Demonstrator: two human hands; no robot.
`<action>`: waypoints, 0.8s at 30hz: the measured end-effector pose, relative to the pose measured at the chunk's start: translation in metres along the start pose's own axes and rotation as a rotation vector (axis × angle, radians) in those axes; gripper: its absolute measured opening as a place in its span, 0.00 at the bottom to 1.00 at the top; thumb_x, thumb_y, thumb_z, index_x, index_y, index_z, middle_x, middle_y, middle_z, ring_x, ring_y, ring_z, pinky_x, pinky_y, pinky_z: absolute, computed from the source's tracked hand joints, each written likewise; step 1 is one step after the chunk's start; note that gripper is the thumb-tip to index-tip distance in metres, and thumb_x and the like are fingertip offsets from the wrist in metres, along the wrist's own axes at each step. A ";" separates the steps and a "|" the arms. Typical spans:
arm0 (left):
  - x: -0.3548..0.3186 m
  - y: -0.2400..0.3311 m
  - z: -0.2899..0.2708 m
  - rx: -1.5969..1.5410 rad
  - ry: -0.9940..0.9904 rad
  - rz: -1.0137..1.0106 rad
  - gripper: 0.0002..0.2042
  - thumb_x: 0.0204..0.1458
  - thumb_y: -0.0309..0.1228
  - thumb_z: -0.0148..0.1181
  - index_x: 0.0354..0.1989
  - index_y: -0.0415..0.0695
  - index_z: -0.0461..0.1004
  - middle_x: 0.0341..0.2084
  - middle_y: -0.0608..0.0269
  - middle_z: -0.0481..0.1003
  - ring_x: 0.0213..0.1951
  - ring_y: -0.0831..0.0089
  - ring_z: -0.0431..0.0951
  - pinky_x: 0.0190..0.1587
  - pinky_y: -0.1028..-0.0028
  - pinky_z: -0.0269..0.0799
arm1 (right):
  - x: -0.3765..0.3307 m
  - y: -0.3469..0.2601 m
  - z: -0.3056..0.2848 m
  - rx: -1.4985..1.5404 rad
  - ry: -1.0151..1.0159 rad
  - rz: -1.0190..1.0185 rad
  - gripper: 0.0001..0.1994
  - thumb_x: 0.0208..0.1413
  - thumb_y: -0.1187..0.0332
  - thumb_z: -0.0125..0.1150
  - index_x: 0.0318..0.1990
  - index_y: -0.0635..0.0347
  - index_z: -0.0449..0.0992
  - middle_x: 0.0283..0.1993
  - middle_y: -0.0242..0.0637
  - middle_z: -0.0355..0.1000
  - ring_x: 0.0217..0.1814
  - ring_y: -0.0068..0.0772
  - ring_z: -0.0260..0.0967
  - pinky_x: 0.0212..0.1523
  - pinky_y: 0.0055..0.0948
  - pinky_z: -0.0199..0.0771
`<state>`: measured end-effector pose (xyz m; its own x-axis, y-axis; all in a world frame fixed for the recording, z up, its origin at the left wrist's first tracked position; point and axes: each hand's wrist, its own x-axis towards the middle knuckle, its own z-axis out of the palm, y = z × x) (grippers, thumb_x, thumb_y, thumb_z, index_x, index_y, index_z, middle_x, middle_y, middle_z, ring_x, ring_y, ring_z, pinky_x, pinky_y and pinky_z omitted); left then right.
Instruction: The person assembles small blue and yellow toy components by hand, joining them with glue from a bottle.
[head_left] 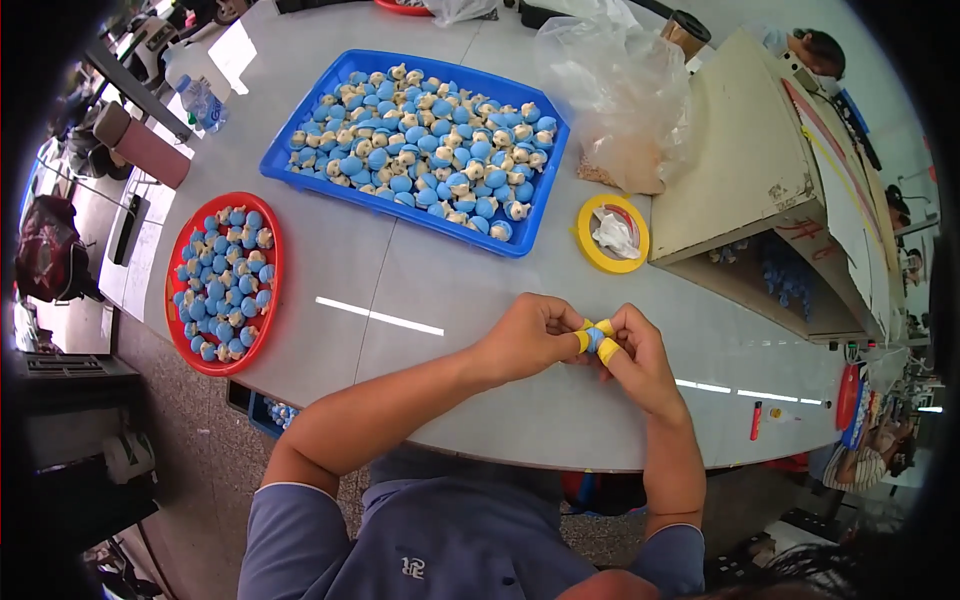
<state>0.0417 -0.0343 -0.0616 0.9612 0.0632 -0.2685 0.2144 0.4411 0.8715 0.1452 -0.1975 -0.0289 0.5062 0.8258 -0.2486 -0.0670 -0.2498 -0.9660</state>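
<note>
Over the grey table, my left hand [540, 338] and my right hand [640, 355] meet, both closed in a pinch. Between their fingertips they hold a small blue figure piece [596, 338], mostly covered by the fingers. Yellow tape wraps several of my fingertips. Beyond my hands stands a blue tray [390, 203] heaped with small blue and cream figure pieces [415, 140]. To the left, a red round tray [273, 320] holds more of the same pieces. Nearest to my right hand lies a yellow tape roll [588, 250] with crumpled white paper inside its ring.
At the right stands a cardboard box [740, 190] with blue pieces inside its opening. A clear plastic bag [620, 90] with small beige bits rests beside it. A pink cup [145, 148] and a water bottle [203, 105] are far left. A red marker [756, 420] lies near the right edge.
</note>
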 end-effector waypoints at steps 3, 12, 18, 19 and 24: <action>-0.001 0.002 0.000 0.013 0.001 -0.012 0.08 0.50 0.19 0.57 0.37 0.28 0.73 0.33 0.53 0.77 0.36 0.71 0.80 0.40 0.76 0.78 | 0.000 0.004 -0.001 -0.007 0.010 0.019 0.06 0.53 0.81 0.49 0.35 0.62 0.61 0.32 0.32 0.68 0.27 0.12 0.61 0.24 0.15 0.64; -0.002 0.002 0.002 0.051 0.012 0.007 0.08 0.50 0.20 0.57 0.37 0.28 0.72 0.32 0.54 0.77 0.35 0.72 0.80 0.39 0.77 0.77 | 0.001 0.006 -0.002 -0.034 0.016 -0.017 0.06 0.53 0.81 0.50 0.35 0.62 0.61 0.32 0.31 0.67 0.27 0.12 0.60 0.24 0.16 0.62; 0.001 -0.005 0.002 0.008 0.020 0.001 0.08 0.51 0.21 0.57 0.38 0.28 0.72 0.32 0.53 0.77 0.35 0.72 0.80 0.38 0.77 0.77 | 0.001 -0.001 -0.006 0.015 0.002 0.057 0.04 0.54 0.78 0.51 0.36 0.63 0.64 0.31 0.31 0.69 0.26 0.12 0.61 0.22 0.15 0.62; 0.002 -0.005 0.001 0.021 0.009 -0.009 0.08 0.52 0.21 0.57 0.38 0.28 0.72 0.32 0.53 0.77 0.35 0.72 0.80 0.39 0.77 0.77 | 0.001 0.000 -0.010 -0.008 -0.017 0.069 0.04 0.54 0.77 0.51 0.36 0.62 0.64 0.30 0.31 0.69 0.25 0.12 0.61 0.22 0.15 0.62; 0.002 0.001 0.000 0.011 -0.015 -0.041 0.08 0.52 0.21 0.56 0.39 0.29 0.72 0.34 0.53 0.77 0.35 0.71 0.80 0.40 0.76 0.78 | 0.001 -0.006 -0.010 0.019 -0.021 0.133 0.04 0.54 0.76 0.52 0.36 0.61 0.65 0.28 0.31 0.69 0.23 0.13 0.62 0.20 0.14 0.61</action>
<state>0.0437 -0.0340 -0.0614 0.9542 0.0315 -0.2976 0.2552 0.4336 0.8642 0.1545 -0.2002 -0.0222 0.4734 0.7966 -0.3759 -0.1486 -0.3484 -0.9255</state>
